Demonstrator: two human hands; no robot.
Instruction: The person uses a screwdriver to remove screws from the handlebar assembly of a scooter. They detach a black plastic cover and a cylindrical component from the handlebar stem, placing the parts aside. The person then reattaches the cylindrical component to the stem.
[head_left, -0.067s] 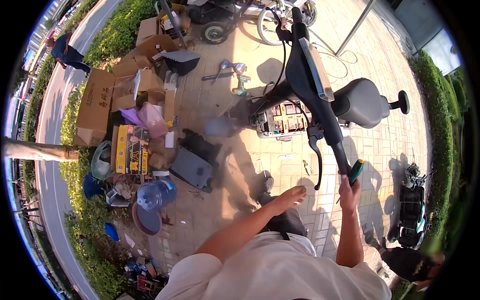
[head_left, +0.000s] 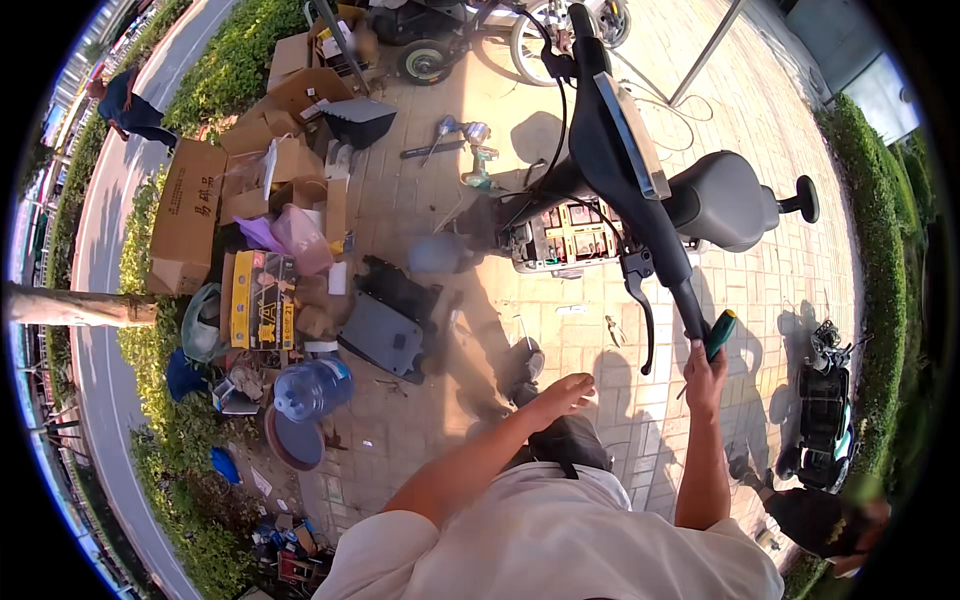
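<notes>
In my right hand (head_left: 706,376) is a screwdriver (head_left: 720,334) with a green and yellow handle; its thin shaft pokes out below the fingers. The same hand is at the near end of a black handlebar (head_left: 655,235), fingers against the grip. A brake lever (head_left: 648,330) hangs beside it. My left hand (head_left: 570,395) is in the air over my leg, fingers loosely bent, with nothing visible in it. Beyond the handlebar are a grey scooter seat (head_left: 724,200) and an uncovered compartment (head_left: 575,235) with wiring and frames inside.
Pliers (head_left: 615,330) and cordless power tools (head_left: 480,155) lie on the paving. At left are cardboard boxes (head_left: 188,205), a yellow-black box (head_left: 262,300), a dark panel (head_left: 382,335) and a water jug (head_left: 313,388). Another person (head_left: 825,522) is at lower right, near a small vehicle (head_left: 824,430).
The handlebar's near end and brake lever have shifted slightly right. My right hand has moved with them, still holding the screwdriver. My left hand has drawn a little to the left.
</notes>
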